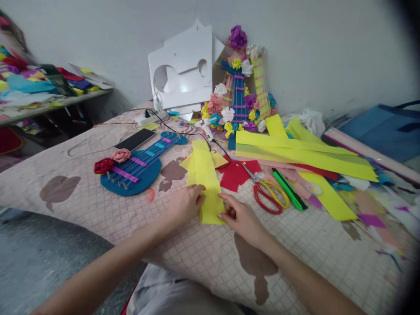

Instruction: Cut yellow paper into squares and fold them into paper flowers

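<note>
A yellow crepe paper strip point(207, 175) lies lengthwise in front of me, its near end folded over. My left hand point(186, 203) has curled fingers on the strip's left edge, thumb tucked by the paper. At the right edge of the near end, my right hand point(242, 218) holds the paper between index finger and thumb, the other fingers bent in. Yellow pieces with pointed corners point(219, 160) stick out beneath the strip. Red paper pieces point(234, 175) lie just to its right, beside scissors point(269, 197) with red and yellow handles and a green box cutter point(288, 189).
A blue toy guitar point(144, 175) with paper roses and a phone point(135, 139) lie left. Behind are a glue gun point(205, 127), power strip point(146, 119), white foam board point(183, 52) and flower-decorated guitars point(239, 96). Long yellow strips point(295, 148) and scraps lie right.
</note>
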Available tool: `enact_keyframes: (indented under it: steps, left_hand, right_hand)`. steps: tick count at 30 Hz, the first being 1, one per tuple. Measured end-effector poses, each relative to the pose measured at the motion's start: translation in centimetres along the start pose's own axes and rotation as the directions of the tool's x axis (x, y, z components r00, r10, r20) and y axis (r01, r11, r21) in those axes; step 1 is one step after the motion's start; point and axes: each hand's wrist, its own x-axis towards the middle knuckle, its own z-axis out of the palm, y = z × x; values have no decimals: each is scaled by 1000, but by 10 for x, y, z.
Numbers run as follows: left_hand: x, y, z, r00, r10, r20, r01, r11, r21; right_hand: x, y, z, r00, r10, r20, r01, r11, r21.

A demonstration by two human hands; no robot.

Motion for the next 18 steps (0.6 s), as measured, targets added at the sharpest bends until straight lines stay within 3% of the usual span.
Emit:
enact_keyframes:
  steps: [18]
  left_hand:
    - [0, -1, -2, 1000, 22, 0, -22, 1000, -5]
  right_hand:
    - [0, -4, -2, 999, -29, 14, 29, 999, -40]
